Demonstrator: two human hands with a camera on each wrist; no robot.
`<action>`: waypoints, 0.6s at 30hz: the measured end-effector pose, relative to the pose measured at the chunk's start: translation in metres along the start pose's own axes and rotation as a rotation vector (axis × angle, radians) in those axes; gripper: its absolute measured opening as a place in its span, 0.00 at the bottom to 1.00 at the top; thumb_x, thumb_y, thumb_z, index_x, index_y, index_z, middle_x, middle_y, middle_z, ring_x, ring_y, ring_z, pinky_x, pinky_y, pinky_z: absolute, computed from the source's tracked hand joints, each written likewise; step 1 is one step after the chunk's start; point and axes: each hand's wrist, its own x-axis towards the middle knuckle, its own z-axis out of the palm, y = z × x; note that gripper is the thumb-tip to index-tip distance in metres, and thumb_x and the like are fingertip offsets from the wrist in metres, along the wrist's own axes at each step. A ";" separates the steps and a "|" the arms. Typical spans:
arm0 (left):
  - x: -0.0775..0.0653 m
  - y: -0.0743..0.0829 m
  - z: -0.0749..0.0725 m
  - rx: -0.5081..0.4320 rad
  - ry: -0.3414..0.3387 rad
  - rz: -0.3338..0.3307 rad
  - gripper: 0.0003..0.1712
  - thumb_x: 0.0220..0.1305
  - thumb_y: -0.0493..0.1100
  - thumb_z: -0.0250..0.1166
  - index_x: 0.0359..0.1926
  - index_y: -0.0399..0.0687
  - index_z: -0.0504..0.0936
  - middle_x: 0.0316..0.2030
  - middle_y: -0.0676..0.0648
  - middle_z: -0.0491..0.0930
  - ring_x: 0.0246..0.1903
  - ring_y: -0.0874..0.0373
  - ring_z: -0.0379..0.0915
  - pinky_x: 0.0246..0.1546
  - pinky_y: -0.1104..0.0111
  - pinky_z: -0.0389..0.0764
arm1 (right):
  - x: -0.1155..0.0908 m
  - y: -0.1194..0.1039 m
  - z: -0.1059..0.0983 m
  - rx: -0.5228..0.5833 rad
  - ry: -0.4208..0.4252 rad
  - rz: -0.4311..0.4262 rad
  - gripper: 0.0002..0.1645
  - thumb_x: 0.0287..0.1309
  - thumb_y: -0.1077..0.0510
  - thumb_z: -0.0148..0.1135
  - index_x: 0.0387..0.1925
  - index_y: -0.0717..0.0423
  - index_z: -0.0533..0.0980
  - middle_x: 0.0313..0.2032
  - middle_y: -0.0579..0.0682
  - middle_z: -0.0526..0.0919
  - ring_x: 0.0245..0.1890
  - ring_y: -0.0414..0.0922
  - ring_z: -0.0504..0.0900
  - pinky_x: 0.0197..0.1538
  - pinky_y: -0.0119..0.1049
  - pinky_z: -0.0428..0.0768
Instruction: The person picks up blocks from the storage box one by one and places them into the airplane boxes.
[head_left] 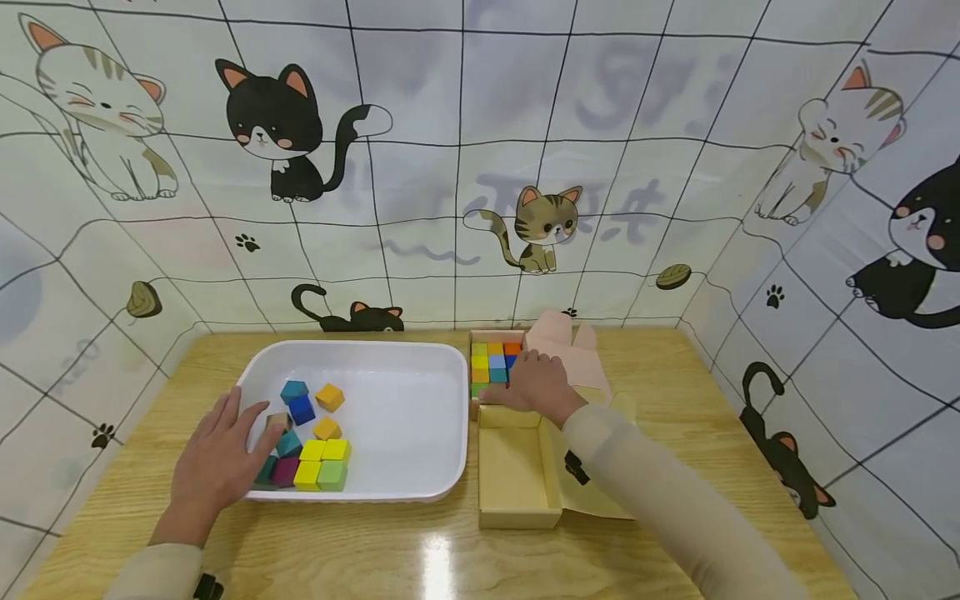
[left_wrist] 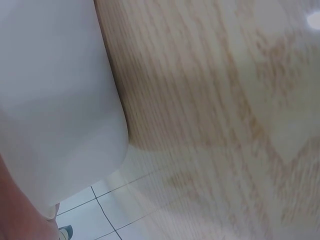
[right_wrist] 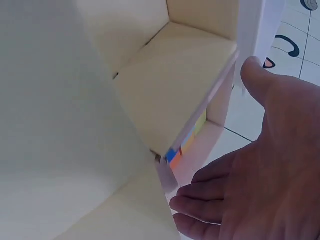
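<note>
Right of left grip (head_left: 216,457): blocks (head_left: 313,450) in tray (head_left: 405,425)

Spread at the left rim; can't tell if touching tan block (head_left: 277,419). Cubic, without long axis, nearer left than right. Farther, right grip (head_left: 534,383) extended over pink box (head_left: 495,337), seemingly empty. On wall (head_left: 412,83), faint marks (head_left: 637,71), unreadable.

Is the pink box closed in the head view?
No, the pink box has its lid folded open to the right, and coloured cubes show inside.

Colourful cubes (head_left: 335,451) lie in white tray (head_left: 405,417), pink box (head_left: 495,337).
</note>
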 end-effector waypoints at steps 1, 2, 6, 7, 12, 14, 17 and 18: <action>0.000 0.000 0.000 0.000 0.000 -0.002 0.43 0.72 0.68 0.38 0.67 0.36 0.65 0.74 0.27 0.44 0.73 0.31 0.39 0.71 0.37 0.47 | -0.002 -0.002 0.000 0.011 -0.009 0.001 0.63 0.52 0.17 0.46 0.60 0.72 0.67 0.47 0.62 0.76 0.41 0.54 0.75 0.49 0.45 0.73; 0.000 0.000 0.000 0.000 -0.002 -0.003 0.43 0.72 0.68 0.38 0.67 0.36 0.65 0.74 0.27 0.44 0.73 0.31 0.39 0.71 0.37 0.47 | -0.003 -0.004 -0.001 0.023 -0.013 0.005 0.63 0.51 0.17 0.47 0.59 0.72 0.68 0.46 0.62 0.76 0.41 0.54 0.75 0.49 0.45 0.73; 0.000 0.001 0.000 -0.002 -0.001 0.000 0.43 0.72 0.67 0.39 0.67 0.36 0.65 0.74 0.27 0.44 0.73 0.31 0.40 0.70 0.37 0.48 | -0.003 -0.003 0.000 0.019 -0.015 0.025 0.66 0.46 0.15 0.49 0.59 0.71 0.67 0.48 0.61 0.75 0.42 0.52 0.75 0.50 0.45 0.74; 0.000 0.001 0.000 -0.002 0.000 0.001 0.43 0.72 0.67 0.39 0.67 0.36 0.65 0.74 0.27 0.45 0.73 0.31 0.40 0.70 0.37 0.48 | -0.003 -0.001 0.000 0.015 -0.011 0.031 0.65 0.45 0.14 0.49 0.58 0.70 0.67 0.46 0.60 0.75 0.41 0.51 0.75 0.49 0.45 0.74; 0.000 0.000 -0.001 0.001 0.013 0.008 0.42 0.72 0.67 0.40 0.67 0.36 0.65 0.73 0.27 0.45 0.73 0.31 0.40 0.70 0.37 0.48 | 0.004 0.009 0.003 0.028 0.005 0.031 0.65 0.40 0.13 0.52 0.53 0.68 0.70 0.39 0.56 0.72 0.35 0.50 0.74 0.43 0.44 0.72; 0.000 -0.001 -0.001 0.003 0.018 0.010 0.42 0.72 0.67 0.40 0.68 0.36 0.65 0.73 0.27 0.45 0.73 0.31 0.40 0.70 0.37 0.48 | 0.008 0.014 0.003 0.050 0.011 0.029 0.64 0.39 0.13 0.54 0.53 0.67 0.71 0.39 0.55 0.73 0.35 0.50 0.75 0.41 0.43 0.72; -0.001 -0.002 -0.001 0.001 0.017 0.011 0.42 0.72 0.67 0.40 0.68 0.36 0.65 0.73 0.27 0.45 0.73 0.31 0.39 0.70 0.37 0.48 | 0.011 0.021 0.001 0.068 0.001 0.027 0.64 0.38 0.14 0.56 0.55 0.67 0.71 0.41 0.55 0.74 0.35 0.50 0.76 0.41 0.44 0.72; -0.001 -0.002 -0.001 0.002 0.017 0.011 0.42 0.72 0.67 0.40 0.68 0.36 0.65 0.73 0.27 0.45 0.73 0.31 0.39 0.70 0.37 0.48 | 0.012 0.023 0.001 0.075 -0.003 0.025 0.65 0.38 0.14 0.56 0.56 0.67 0.71 0.42 0.56 0.74 0.36 0.51 0.76 0.42 0.45 0.73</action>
